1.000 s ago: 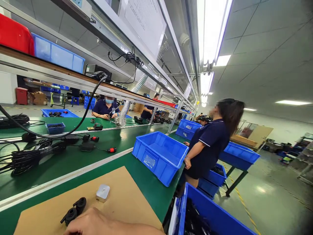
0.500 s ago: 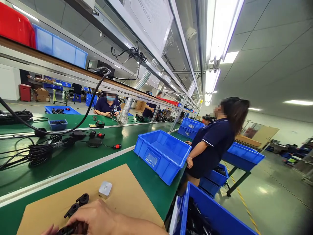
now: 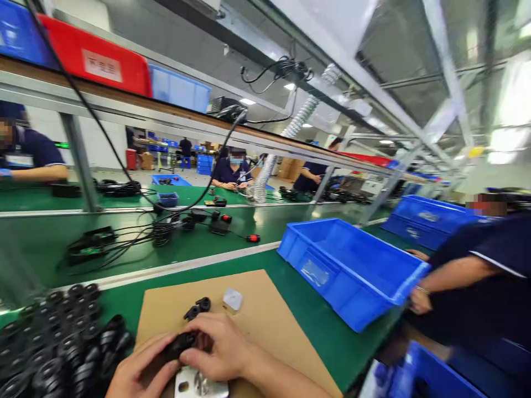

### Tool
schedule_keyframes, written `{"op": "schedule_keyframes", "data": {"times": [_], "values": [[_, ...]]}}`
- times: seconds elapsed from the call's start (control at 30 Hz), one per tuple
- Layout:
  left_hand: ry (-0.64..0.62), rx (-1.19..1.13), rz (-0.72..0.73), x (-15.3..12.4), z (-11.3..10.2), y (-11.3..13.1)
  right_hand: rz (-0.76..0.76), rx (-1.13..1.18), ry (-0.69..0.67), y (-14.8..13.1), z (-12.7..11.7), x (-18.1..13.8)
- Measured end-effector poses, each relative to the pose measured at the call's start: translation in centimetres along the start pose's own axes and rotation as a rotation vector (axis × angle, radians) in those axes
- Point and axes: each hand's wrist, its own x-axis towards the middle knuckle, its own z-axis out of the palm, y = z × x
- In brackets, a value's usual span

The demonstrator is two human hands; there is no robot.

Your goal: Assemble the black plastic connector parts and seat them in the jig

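Black part (image 3: pixel 176 347) sits pinched between the left hand (image 3: pixel 139 373) and right hand (image 3: pixel 222 351), both closed on it, above a metal fixture (image 3: pixel 199 384) at the near edge of the cardboard sheet (image 3: pixel 265 320). Left of it lies a heap of black parts (image 3: pixel 62 337). Farther across the green bench (image 3: pixel 315 326) stands a blue bin (image 3: pixel 352 271); beyond, cables (image 3: pixel 166 232) lie on the belt under striplit shelving.

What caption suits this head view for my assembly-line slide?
Both hands, left and right, grip a black rubber part over a cardboard sheet.
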Motion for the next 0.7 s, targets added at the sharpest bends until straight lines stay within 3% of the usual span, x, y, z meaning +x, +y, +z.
{"op": "schedule_keyframes", "data": {"times": [0.13, 0.27, 0.33, 0.43, 0.57, 0.7], "values": [[-0.009, 0.101, 0.061, -0.6, -0.6, 0.5, 0.055, 0.049, -0.054, -1.4, -0.3, 0.4], [-0.111, 0.143, -0.014, -1.4, -0.5, 0.3, 0.059, 0.047, -0.136, -2.0, 0.1, 0.6], [-0.178, 0.185, -0.054, -1.4, -0.9, 1.0, 0.071, -0.013, -0.145, -1.8, 0.5, 0.6], [-0.260, 0.327, 0.008, -0.3, -2.2, 3.1, 0.080, -0.173, -0.102, -1.0, 1.0, 0.7], [-0.310, 0.718, 0.071, 3.1, -5.9, 5.5, 0.077, -0.301, -0.034, 0.5, 1.4, 0.7], [-0.316, 1.037, -0.099, 6.9, -11.8, 4.2, 0.078, -0.297, -0.014, 1.1, 1.7, 0.8]]}}
